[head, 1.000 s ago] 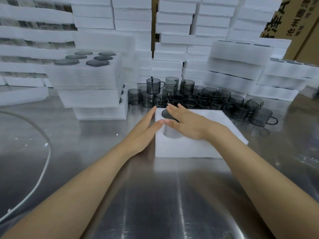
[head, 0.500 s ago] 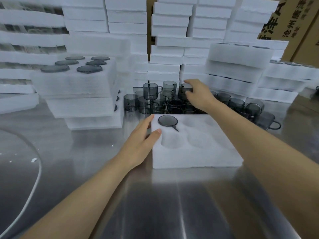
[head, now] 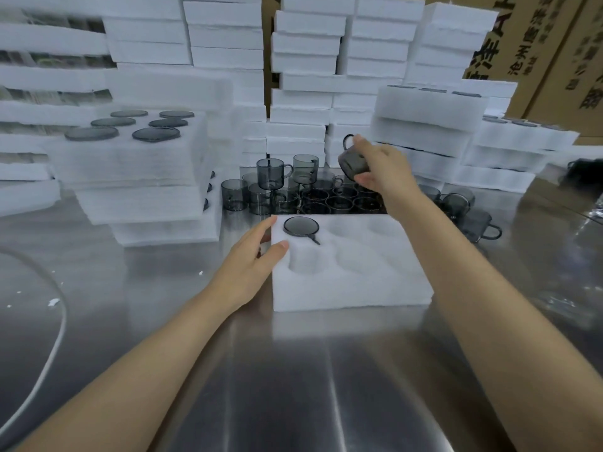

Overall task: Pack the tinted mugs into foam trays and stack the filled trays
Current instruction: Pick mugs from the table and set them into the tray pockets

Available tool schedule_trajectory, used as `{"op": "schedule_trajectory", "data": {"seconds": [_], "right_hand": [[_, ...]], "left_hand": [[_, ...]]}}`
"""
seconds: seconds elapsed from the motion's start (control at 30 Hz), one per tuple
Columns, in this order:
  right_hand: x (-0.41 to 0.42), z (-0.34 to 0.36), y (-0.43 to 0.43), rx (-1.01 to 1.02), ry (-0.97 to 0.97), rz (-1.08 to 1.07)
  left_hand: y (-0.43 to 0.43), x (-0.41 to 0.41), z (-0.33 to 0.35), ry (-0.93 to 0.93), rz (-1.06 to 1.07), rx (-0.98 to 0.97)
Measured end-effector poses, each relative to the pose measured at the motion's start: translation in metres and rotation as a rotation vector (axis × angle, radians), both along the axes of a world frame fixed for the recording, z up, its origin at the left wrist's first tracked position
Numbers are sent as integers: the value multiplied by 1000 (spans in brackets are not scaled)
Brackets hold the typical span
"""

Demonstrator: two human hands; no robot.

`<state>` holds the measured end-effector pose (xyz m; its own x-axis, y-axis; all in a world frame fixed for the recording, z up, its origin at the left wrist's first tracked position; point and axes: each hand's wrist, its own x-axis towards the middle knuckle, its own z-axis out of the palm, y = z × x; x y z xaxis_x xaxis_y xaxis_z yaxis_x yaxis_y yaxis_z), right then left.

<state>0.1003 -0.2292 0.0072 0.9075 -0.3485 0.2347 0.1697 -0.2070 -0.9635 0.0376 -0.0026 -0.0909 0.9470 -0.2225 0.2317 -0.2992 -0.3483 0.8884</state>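
Steel table under everything; behind the foam tray, a wall of white tray stacks, with cardboard cartons further back to the right. Left of the tray: a stack of filled trays, dark mug bases showing on its top layer. Directly behind the tray: loose tinted mugs, closely grouped, some standing on others. Tray status: one seated mug upside down in the far-left pocket, all other visible pockets unfilled. Left hand braces the tray's left edge, fingers fairly straight along the side wall, thumb lying on the top face. Change over the last half second: right hand, then low among the loose mugs, is now raised above and behind the tray with fingers and thumb clamped round a held mug, tilted, handle uppermost. Reading: second mug picked, not yet placed; tray early in filling; next move probably needs the mug inverted over a free pocket, handle lined with its slot
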Motion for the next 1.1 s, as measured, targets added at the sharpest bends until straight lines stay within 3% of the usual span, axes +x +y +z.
{"op": "schedule_trajectory", "data": {"seconds": [0.1, 0.27, 0.4, 0.63, 0.8, 0.93, 1.1], "right_hand": [[-35, -5, -14, 404, 47, 233], [-61, -37, -14, 554, 52, 265], [-61, -40, -7, 421, -12, 201], [-60, -54, -7, 91, -144, 295], [-61, -53, -4, 89, -116, 368], [-61, -49, -5, 360, -55, 412], [-62, -54, -4, -55, -130, 237]], "left_hand": [[0, -1, 1, 13, 1, 18], [-1, -4, 0, 18, -12, 93], [-2, -3, 0, 35, -2, 97], [-2, -3, -1, 42, -10, 78], [-1, -2, -2, 50, -23, 54], [-1, -1, -3, 51, -23, 38], [-1, 0, -4, 50, -27, 31]]}}
